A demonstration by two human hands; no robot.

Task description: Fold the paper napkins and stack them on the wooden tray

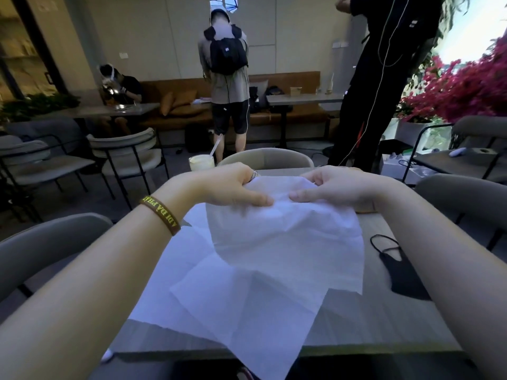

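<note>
Now | left hand (pixel 230 187) and right hand (pixel 338 187) each pinch top edge of thin white creased paper napkin (pixel 285 242) | judged light, limp, tear-prone | hold at corners

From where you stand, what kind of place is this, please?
Probably a café's seating area, perhaps half outdoors: a long brown leather wall bench with grey tables, cream cushioned chairs on black metal frames, and a clear plastic cup of pale drink with a straw.

Grey table (pixel 384 325): unfolded white napkins (pixel 186 270) lying flat, overhanging near edge; black face mask (pixel 403 275) right.
</note>
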